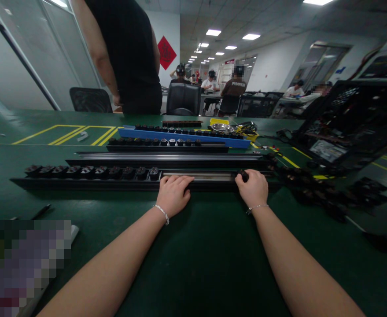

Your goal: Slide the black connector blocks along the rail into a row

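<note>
A long black channel rail (90,184) lies across the table in front of me. Several round black socket-like modules (101,172) sit in a row along its left half, and a bare metallic strip (213,176) shows along the right part. My left hand (174,193) rests on the rail just right of the last module, its fingers stretched over the near edge. Near the rail's right end, my right hand (253,188) pinches a small black part (244,175) at the strip; the fingers hide much of it.
Behind lie another black rail (167,157), a shorter rail with modules (167,148) and a blue rail (186,137). A metal bowl (224,128) stands beyond. Loose black parts (332,193) lie at right, a pen (41,211) at left. A person (127,57) stands across the table.
</note>
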Demonstrator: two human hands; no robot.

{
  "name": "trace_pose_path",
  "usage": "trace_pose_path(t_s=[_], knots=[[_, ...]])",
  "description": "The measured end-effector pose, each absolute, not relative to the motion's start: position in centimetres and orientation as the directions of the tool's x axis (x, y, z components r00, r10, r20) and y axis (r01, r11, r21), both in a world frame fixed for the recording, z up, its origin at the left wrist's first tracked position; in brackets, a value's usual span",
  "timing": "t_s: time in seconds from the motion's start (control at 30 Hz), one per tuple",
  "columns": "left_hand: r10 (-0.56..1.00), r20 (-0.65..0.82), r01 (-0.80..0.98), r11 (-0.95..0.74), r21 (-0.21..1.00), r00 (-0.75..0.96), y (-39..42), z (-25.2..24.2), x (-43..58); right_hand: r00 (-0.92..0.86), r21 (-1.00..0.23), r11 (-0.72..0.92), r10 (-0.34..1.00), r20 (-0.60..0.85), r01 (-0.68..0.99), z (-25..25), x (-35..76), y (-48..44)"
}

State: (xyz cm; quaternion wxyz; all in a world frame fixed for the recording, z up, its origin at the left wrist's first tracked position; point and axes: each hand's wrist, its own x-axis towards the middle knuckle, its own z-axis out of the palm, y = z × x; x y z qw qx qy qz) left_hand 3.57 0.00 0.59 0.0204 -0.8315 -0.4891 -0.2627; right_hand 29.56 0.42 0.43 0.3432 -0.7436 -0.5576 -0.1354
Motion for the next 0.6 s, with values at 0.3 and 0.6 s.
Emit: trace_pose_path(t_s=[0.3,0.6], knots=[[0.794,0.467,0.821,-0.529,0.215,0.389,0.04,0.61,3.53,0.392,-0.382,-0.189,0.721,0.572,0.905,0.63,29.34,0.32],[0.806,0.452,0.826,-0.517,0.226,0.381,-0.01,0.58,3.61,0.422,-0.392,-0.201,0.647,0.635,0.898,0.32,29.43,0.54]])
